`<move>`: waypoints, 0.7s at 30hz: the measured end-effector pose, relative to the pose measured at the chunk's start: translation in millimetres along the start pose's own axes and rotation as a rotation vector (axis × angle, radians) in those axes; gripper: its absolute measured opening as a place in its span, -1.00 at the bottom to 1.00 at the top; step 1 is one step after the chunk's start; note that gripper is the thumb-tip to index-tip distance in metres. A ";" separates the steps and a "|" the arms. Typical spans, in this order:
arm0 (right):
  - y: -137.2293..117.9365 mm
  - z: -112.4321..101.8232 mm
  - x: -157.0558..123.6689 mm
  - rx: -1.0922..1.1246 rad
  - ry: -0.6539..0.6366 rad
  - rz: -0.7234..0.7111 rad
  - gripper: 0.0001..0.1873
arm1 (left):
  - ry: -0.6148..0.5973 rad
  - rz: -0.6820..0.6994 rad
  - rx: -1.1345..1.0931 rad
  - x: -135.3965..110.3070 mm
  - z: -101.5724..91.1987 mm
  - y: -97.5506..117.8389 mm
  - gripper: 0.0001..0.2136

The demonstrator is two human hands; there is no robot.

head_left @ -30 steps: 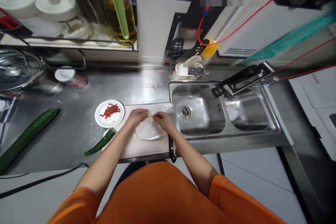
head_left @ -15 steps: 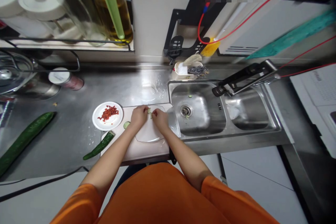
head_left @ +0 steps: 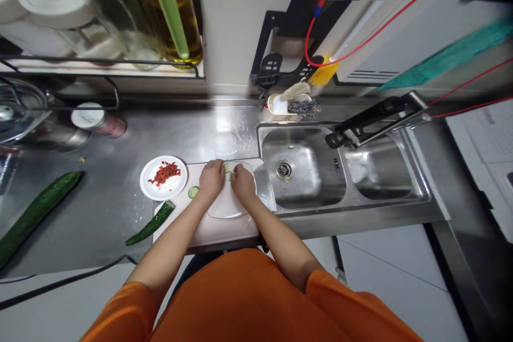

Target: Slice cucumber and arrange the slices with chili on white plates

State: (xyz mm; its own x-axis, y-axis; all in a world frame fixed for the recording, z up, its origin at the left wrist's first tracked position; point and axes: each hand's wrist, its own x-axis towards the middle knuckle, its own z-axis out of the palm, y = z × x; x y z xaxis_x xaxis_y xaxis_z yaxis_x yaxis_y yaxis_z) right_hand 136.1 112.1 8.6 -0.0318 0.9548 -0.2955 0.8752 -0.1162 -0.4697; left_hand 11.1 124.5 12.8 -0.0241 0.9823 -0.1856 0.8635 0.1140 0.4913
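Note:
Both hands are over a white plate lying on a pale cutting board. My left hand, its fingers bent, pinches at pale green cucumber slices near the plate's far edge. Close by on the right, my right hand has thumb and fingertips together on the same slices; my fingers partly cover them. One round cucumber slice lies on the board left of my left hand. A cut cucumber end rests across the board's left edge. Under the plate's right side, a broad knife blade shows.
A white dish of chopped red bits stands left of the board. A whole cucumber lies on the steel counter at far left. Right of the board is a double sink with a black faucet. A red-labelled jar stands behind.
My hands stay over the plate with only small finger shifts at the cucumber slices. The view has moved slightly, and more of the round slice on the board shows.

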 end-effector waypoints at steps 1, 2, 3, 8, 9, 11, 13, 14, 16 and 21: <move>1.2 -0.8 -2.8 -0.015 0.018 -0.027 -0.81 | 0.011 0.034 -0.012 -2.1 0.8 -2.2 -0.74; 2.5 -1.4 -6.5 -0.034 0.037 -0.063 -0.81 | 0.019 0.078 -0.025 -4.5 1.8 -4.6 -0.74; 4.0 -1.7 -10.8 -0.060 0.052 -0.106 -0.80 | 0.023 0.130 -0.037 -7.1 3.0 -7.2 -0.73; 11.5 3.3 -34.0 -0.175 0.054 -0.289 -0.67 | -0.003 0.337 -0.046 -18.0 11.2 -18.2 -0.72; 13.0 5.2 -36.9 -0.193 0.049 -0.308 -0.64 | -0.013 0.358 -0.036 -19.2 12.8 -19.8 -0.71; 16.1 8.7 -40.0 -0.223 0.037 -0.333 -0.60 | -0.026 0.383 -0.014 -20.8 15.8 -22.1 -0.70; 18.9 11.1 -40.0 -0.242 0.022 -0.346 -0.59 | -0.026 0.390 0.006 -22.0 18.2 -23.3 -0.68; 20.1 11.7 -39.4 -0.248 0.015 -0.348 -0.58 | -0.022 0.389 0.016 -22.7 19.3 -23.5 -0.68; 21.6 12.1 -38.1 -0.257 0.006 -0.351 -0.58 | -0.009 0.381 0.040 -24.3 21.3 -23.6 -0.67; 21.5 11.9 -37.6 -0.271 0.036 -0.349 -0.58 | 0.019 0.356 0.100 -27.5 24.2 -23.6 -0.66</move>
State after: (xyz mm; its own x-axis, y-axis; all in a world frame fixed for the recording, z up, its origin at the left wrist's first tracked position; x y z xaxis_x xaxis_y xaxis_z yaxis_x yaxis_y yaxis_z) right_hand 150.4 70.4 -0.3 -0.3354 0.9335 -0.1269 0.9101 0.2863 -0.2995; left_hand 3.6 91.2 -14.3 0.2777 0.9607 -0.0014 0.8644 -0.2492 0.4367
